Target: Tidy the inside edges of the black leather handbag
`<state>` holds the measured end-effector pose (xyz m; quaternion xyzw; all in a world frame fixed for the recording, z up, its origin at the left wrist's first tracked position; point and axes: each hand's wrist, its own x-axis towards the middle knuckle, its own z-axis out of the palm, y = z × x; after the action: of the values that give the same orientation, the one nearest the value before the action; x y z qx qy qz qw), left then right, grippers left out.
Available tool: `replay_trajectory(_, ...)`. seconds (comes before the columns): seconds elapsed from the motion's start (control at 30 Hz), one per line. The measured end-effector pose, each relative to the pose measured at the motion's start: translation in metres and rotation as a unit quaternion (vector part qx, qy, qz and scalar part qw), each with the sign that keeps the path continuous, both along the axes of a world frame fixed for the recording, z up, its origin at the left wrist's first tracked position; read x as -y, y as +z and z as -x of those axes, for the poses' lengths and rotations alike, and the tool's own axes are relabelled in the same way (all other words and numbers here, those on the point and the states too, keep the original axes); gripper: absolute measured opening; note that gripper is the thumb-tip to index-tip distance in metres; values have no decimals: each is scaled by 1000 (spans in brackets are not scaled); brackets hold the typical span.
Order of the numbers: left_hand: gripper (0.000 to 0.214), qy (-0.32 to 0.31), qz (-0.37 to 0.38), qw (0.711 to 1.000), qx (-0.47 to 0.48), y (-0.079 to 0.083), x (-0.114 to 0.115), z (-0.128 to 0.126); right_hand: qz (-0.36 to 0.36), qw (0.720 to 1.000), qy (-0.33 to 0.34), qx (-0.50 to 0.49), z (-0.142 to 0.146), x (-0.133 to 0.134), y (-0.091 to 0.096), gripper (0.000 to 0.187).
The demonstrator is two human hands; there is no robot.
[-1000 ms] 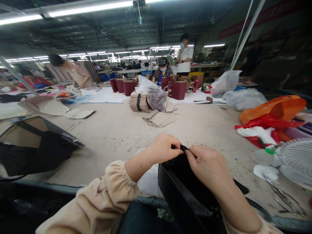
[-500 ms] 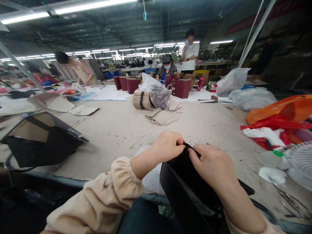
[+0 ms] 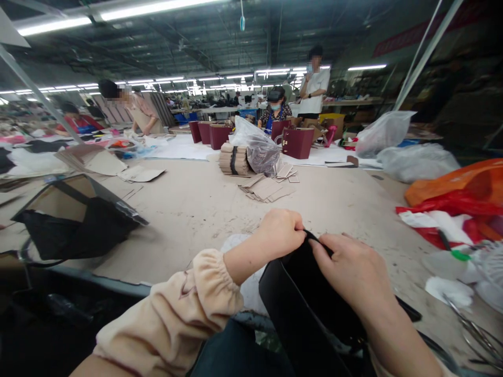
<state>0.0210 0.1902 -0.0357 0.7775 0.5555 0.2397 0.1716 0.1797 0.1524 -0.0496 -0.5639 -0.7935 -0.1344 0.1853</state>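
A black bag (image 3: 298,309) stands upright at the near edge of the table (image 3: 204,209), its lower part hanging past that edge. The left hand (image 3: 281,233) is curled tight, pinching the bag's top rim. The right hand (image 3: 353,272) pinches the same rim just beside it, fingers closed. Scissors (image 3: 475,335) lie near the table's near right corner.

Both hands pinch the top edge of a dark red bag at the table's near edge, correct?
No. The head view shows the left hand and right hand pinching the top edge of a glossy black bag, not a dark red one, at the beige table's near edge.
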Motion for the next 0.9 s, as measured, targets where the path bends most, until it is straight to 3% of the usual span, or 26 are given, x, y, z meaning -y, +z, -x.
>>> replay_trajectory(0.23,14,-6,12,1000,18,6,0,-2,30,998,21,-47,-10,-3,-4,20)
replay_trajectory(0.47,16,-22,19,1000,11,7,-1,-3,40,998,23,-41,-5,-5,6,23)
replay_trajectory(0.77,19,-76,-92,990,-76,6,12,12,59,998,14,-31,-3,-14,1,24)
replay_trajectory(0.9,20,-50,-88,987,-121,12,15,9,44,998,32,-36,-3,-16,-1,25)
